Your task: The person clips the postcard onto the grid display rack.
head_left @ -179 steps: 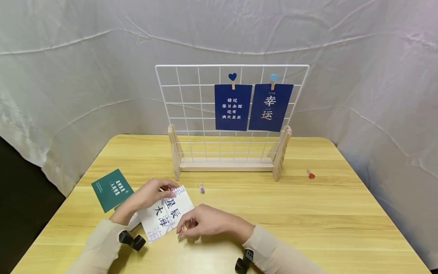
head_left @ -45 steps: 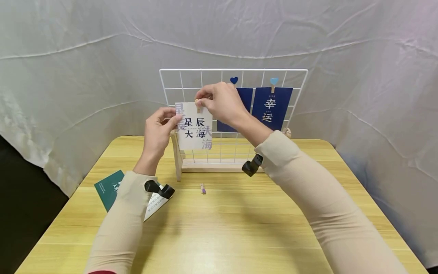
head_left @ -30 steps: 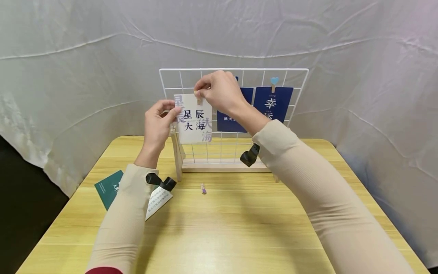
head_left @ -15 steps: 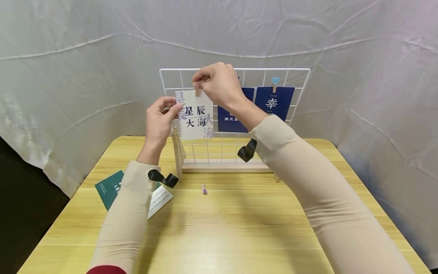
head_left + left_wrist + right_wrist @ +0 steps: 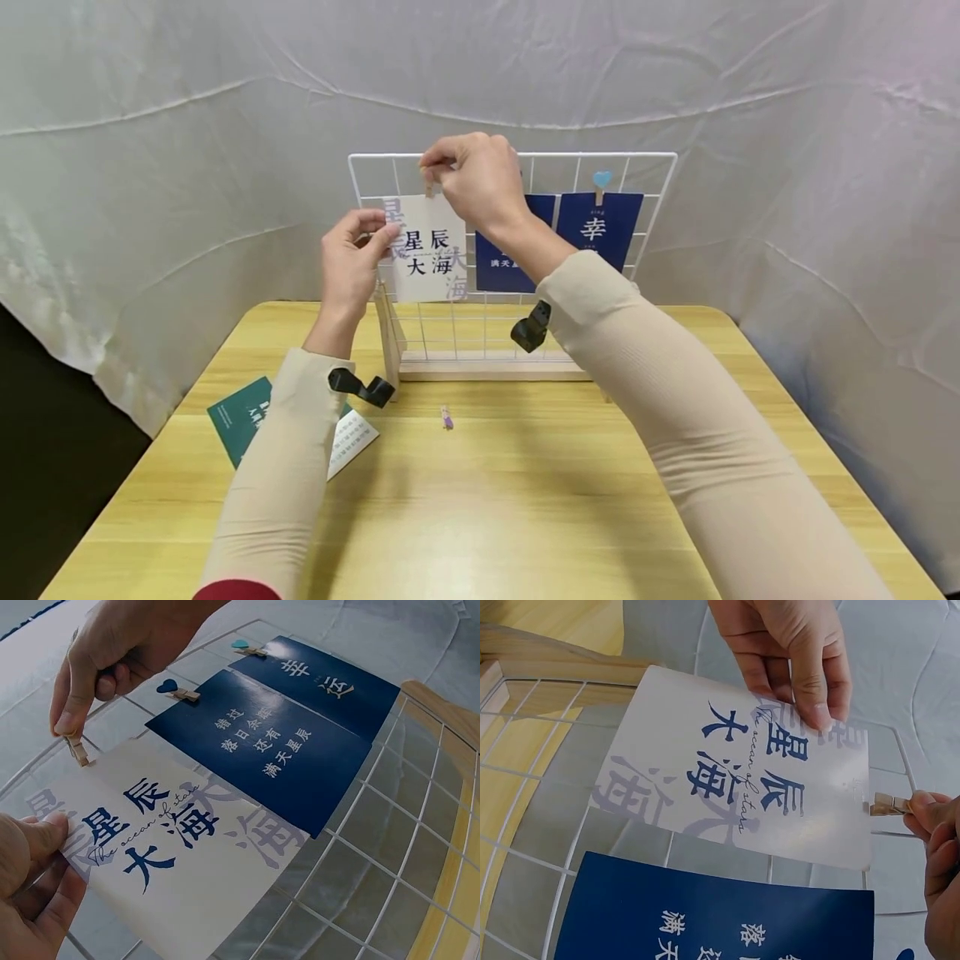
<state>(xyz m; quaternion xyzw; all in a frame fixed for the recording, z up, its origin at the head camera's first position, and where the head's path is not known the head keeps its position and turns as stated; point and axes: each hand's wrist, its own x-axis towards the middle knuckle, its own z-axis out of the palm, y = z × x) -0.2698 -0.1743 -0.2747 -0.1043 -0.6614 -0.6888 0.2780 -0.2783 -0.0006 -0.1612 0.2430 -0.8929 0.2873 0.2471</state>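
Table [image 5: 465,483]: yellow wood grain, both far corners rounded.
Cloth [image 5: 225,100]: pale grey, creased, hung beyond the table's far edge and along its left and right sides.
Dark area [image 5: 45,467]: black, left, below the cloth's slanting edge.
Light: soft glare [image 5: 450,567] on the near table; faint pink tint on the cloth, right.

We pinch the white card [image 5: 671,742] with our left hand [image 5: 791,656], the peg [image 5: 887,804] at its edge with our right hand [image 5: 941,870].

white card [image 5: 176,855] reads "星辰大海", one blue card [image 5: 316,684] "幸运".
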